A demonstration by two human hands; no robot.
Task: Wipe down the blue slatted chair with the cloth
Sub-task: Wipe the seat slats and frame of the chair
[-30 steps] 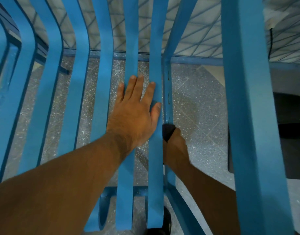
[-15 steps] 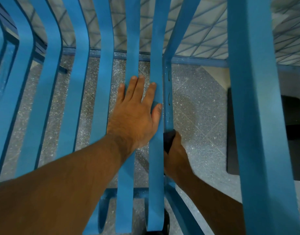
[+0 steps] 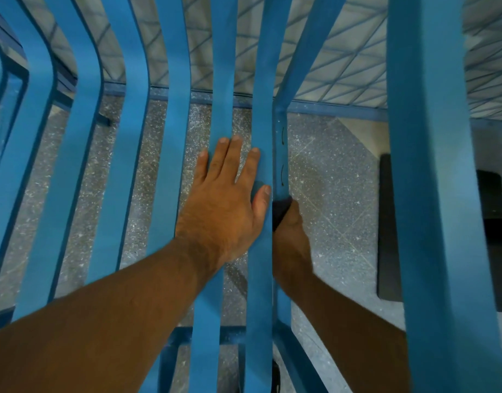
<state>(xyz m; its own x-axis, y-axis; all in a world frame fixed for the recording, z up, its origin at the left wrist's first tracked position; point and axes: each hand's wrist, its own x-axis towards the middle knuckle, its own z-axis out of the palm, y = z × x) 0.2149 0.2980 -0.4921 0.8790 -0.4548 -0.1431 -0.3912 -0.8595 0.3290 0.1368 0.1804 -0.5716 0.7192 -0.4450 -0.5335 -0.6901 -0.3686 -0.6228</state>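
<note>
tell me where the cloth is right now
In the head view, just right of centre, the dark cloth is bunched in the right hand against a side rail of the blue chair, beside the thumb of the left hand.

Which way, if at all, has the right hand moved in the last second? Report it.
Yes. The right hand, gripping the dark cloth, has slid up the chair's side rail, closer to the two slot marks on it.
</note>
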